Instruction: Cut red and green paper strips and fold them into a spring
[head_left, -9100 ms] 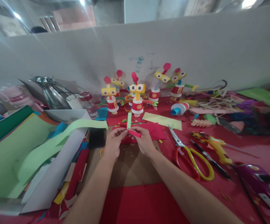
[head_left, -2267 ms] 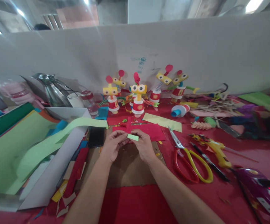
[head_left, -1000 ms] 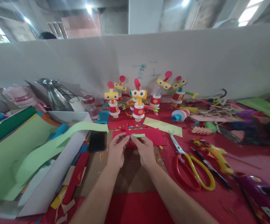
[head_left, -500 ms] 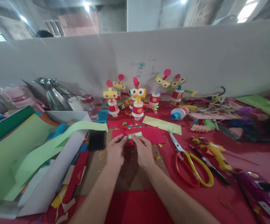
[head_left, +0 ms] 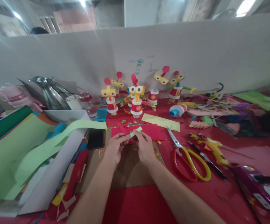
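My left hand [head_left: 115, 148] and my right hand [head_left: 146, 148] are close together over a brown board. A small light-green paper strip [head_left: 136, 132] is pinched between the fingers of both hands, and it tilts up to the right. A narrow red strip [head_left: 122, 128] shows just beyond my left fingertips; whether that hand touches it I cannot tell. Under and behind the fingers lies a red paper sheet [head_left: 157, 133]. Scissors [head_left: 176, 141] with red and yellow handles lie to the right of my right hand, blades slightly apart.
Paper-cup robot figures [head_left: 136, 107] stand along the wall. A yellow glue gun [head_left: 216, 151], a black pen [head_left: 207, 160] and a purple device [head_left: 260, 186] lie right. A box of coloured paper [head_left: 62, 161], a phone [head_left: 95, 138], a jar [head_left: 88, 105] and a metal jug [head_left: 53, 93] stand left.
The green strip has turned from nearly level to tilted up at its right end. A red strip now shows by my left fingertips. The view has shifted slightly.
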A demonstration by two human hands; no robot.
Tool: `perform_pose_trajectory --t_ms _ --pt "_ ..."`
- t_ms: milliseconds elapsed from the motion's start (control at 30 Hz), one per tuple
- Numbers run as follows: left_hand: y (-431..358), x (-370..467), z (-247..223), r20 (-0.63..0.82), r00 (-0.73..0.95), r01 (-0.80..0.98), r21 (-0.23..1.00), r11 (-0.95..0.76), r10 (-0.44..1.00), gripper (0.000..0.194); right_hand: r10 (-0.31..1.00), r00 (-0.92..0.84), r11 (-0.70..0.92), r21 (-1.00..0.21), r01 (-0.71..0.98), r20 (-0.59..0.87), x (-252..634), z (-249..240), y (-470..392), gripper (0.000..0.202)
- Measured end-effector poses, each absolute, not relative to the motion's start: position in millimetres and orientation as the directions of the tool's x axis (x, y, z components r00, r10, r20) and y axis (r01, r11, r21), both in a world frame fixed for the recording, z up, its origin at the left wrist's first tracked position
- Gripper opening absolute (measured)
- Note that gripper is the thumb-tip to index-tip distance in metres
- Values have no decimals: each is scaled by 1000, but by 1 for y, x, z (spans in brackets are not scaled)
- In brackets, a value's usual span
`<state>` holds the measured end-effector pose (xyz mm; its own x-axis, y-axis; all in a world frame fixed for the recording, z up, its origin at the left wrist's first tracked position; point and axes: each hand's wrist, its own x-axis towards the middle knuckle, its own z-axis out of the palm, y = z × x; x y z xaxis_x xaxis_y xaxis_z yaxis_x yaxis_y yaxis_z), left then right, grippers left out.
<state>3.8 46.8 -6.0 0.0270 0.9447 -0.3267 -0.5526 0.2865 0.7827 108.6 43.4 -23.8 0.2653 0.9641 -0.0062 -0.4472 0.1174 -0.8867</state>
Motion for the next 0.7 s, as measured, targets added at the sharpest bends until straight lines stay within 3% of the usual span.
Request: perform_pose_trajectory --t_ms 233,467,600,700 --pt "48 3 -7 -345 50 -629 718 298 937 19 978 210 100 -853 -513 -12 110 -21 44 25" --pt "50 1 -7 -421 23 -736 607 300 907 16 967 143 227 -965 -129 209 108 -24 38 19" --pt "49 2 -4 -427 9 -721 623 302 904 13 929 161 334 -942 27 334 110 -22 37 10" --pt "47 3 0 -387 0 -689 668 280 922 11 895 129 414 -903 116 427 112 -20 36 13"
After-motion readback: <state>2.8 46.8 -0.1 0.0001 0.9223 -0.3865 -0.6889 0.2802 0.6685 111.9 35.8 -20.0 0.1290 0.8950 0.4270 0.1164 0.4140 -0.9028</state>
